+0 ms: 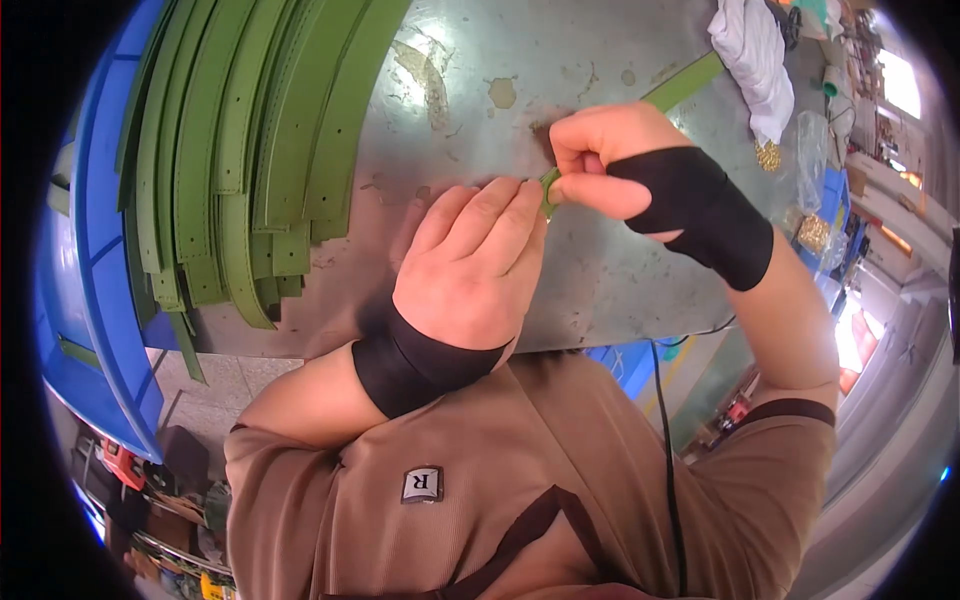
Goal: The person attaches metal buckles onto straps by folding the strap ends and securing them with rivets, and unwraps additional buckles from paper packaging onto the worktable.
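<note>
The right hand pinches a green strap over the metal surface. The left hand reaches beside it, fingers extended together; its thumb is hidden, so I can't tell its grip. More green straps lie leftward.

The brown shirt bears 1 "R" patch; 2 wrist wraps are black.

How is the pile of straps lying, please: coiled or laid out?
Laid out: the straps overlap lengthwise on the table, their punched ends showing.
</note>
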Available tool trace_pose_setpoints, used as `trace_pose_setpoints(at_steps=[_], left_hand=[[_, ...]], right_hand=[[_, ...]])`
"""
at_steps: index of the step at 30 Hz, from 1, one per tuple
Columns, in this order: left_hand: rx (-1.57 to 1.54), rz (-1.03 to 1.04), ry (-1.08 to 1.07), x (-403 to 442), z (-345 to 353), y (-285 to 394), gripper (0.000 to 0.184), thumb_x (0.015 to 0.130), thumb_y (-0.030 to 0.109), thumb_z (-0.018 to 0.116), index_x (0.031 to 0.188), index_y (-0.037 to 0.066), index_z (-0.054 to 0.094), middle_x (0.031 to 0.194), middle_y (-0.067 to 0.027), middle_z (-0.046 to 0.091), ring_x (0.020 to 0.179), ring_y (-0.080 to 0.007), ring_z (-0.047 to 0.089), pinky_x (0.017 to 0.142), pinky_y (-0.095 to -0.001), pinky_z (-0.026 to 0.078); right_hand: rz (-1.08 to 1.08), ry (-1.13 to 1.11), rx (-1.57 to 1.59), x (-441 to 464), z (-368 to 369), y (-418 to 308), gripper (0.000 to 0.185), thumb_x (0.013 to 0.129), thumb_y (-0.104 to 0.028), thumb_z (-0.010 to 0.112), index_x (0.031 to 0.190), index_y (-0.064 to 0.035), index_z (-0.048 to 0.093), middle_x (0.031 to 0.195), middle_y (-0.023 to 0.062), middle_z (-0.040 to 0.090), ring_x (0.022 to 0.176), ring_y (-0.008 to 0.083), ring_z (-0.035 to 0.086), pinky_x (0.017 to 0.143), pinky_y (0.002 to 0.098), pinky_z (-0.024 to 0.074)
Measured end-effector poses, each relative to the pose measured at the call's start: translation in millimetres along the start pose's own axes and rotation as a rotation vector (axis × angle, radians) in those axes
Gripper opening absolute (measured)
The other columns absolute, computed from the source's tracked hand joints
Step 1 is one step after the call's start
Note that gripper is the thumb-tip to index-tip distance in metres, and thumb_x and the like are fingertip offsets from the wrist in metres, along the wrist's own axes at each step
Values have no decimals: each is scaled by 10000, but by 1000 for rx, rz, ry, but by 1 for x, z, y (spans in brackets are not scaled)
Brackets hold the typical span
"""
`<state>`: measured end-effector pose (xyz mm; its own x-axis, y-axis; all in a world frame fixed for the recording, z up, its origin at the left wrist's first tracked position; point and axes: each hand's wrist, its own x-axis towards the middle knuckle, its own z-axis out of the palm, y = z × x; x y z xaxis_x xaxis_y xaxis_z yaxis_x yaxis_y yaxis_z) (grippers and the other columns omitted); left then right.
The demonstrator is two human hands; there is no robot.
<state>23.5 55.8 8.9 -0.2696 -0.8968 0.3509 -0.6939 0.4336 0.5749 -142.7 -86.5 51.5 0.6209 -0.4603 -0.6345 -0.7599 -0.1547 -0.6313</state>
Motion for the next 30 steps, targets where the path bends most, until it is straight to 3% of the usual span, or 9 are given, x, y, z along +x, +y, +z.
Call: trace_pose_setpoints(at_steps=[4,12,16,19,21,24,30], left_hand=[[-8,-8,-45,7,-3,7,305,742,80,573,1002,-48,668,1164,-148,617,1084,-276,581,930,-413,457],[18,-9,-96,2,-4,-13,253,718,61,598,957,-7,644,1124,-99,603,1071,-274,564,904,-404,449],[-24,35,-64,-1,-1,-14,243,691,23,620,934,19,626,1133,-102,596,1084,-300,552,888,-408,445],[-19,48,32,2,1,-6,217,709,52,634,921,18,608,1073,-107,590,1017,-306,558,841,-416,450],[97,-90,-26,14,-3,9,194,726,93,639,897,17,589,979,-120,567,918,-322,552,770,-420,454],[229,-82,-66,27,10,0,191,724,109,626,883,16,578,915,-132,538,874,-336,532,733,-424,443],[212,-37,-158,21,-25,-20,211,702,92,576,905,44,605,939,-140,547,939,-353,521,818,-462,413]], right_hand=[[64,-24,-55,-1,-5,-3,275,716,-186,685,656,-3,489,560,97,450,543,199,435,535,342,360],[-47,62,-50,14,8,-4,276,714,-178,687,640,-1,488,550,61,430,550,148,420,524,323,336],[-124,165,149,-13,18,9,219,802,-180,693,732,-16,566,630,8,512,608,102,454,550,284,353],[-47,459,366,-38,26,37,215,882,-238,680,873,-25,653,760,-24,601,668,75,525,608,236,416],[-36,542,427,-58,31,60,210,882,-240,679,873,-32,653,763,-27,602,674,70,528,612,239,421],[-13,643,573,-82,45,68,191,890,-238,665,866,-49,650,775,-25,621,677,66,532,629,235,433],[-23,734,632,-113,47,87,151,891,-198,663,917,-50,648,784,-28,607,701,59,534,651,224,432]])
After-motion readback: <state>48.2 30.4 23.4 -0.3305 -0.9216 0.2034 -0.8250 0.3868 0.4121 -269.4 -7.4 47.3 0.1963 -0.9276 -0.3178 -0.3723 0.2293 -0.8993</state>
